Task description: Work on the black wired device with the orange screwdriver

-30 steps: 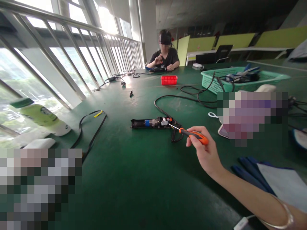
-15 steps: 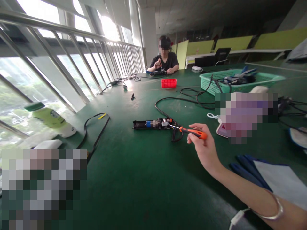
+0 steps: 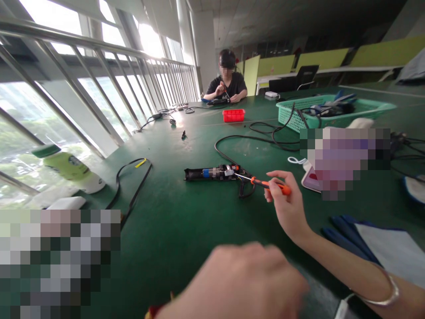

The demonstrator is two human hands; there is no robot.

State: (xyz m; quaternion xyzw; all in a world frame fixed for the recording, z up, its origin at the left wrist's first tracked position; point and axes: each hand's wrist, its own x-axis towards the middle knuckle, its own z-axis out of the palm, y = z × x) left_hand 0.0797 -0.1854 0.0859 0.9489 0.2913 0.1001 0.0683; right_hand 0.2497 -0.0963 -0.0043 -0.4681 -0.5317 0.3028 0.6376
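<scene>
My right hand (image 3: 288, 201) is closed round the handle of an orange and black screwdriver (image 3: 272, 184). Its thin shaft points left, with the tip at the right part of a black opened device (image 3: 212, 173) that has a blue section and exposed inner parts. From the device's right end a black cable (image 3: 229, 136) loops away. My left hand (image 3: 245, 281) is large and blurred at the bottom centre, back of the hand up; its fingers are hidden, and it is apart from the device.
A red tray (image 3: 233, 116) and a green basket (image 3: 332, 113) of parts stand farther back. Blue and white gloves (image 3: 381, 243) lie at right, a black strap (image 3: 134, 195) and a bottle (image 3: 71, 170) at left. A person (image 3: 226, 84) works at the far end.
My left hand has come into view at the bottom. My right hand has shifted slightly right with the screwdriver, whose tip remains by the device.
</scene>
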